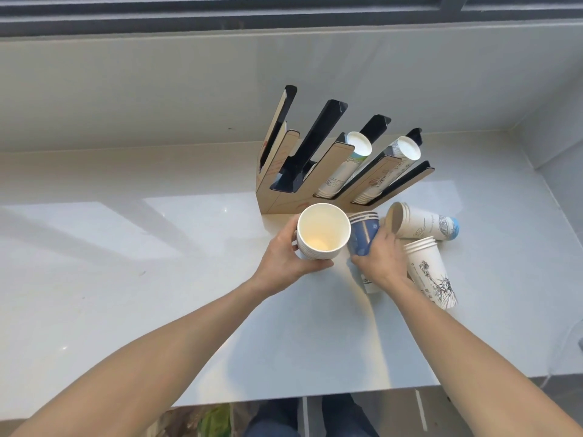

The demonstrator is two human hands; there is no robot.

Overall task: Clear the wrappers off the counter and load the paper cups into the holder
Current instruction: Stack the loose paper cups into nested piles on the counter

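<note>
A slanted cup holder point(277, 197) of brown board with black channels stands at the back of the white counter. Its two right channels hold cup stacks point(347, 165), point(394, 159); the two left channels look empty. My left hand point(284, 260) grips a stack of white cups point(321, 234), mouth facing up toward me. My right hand point(381, 257) is closed on a stack of blue cups point(362, 234) just right of it. A white printed stack point(422, 223) lies on its side behind my right hand. Another white stack with a statue drawing point(432, 272) lies to its right.
The white counter point(126, 263) stretches wide to the left and ends at a front edge point(299, 395) near my body. A low wall point(157, 89) and a window frame run behind the holder. No wrappers are visible on the counter.
</note>
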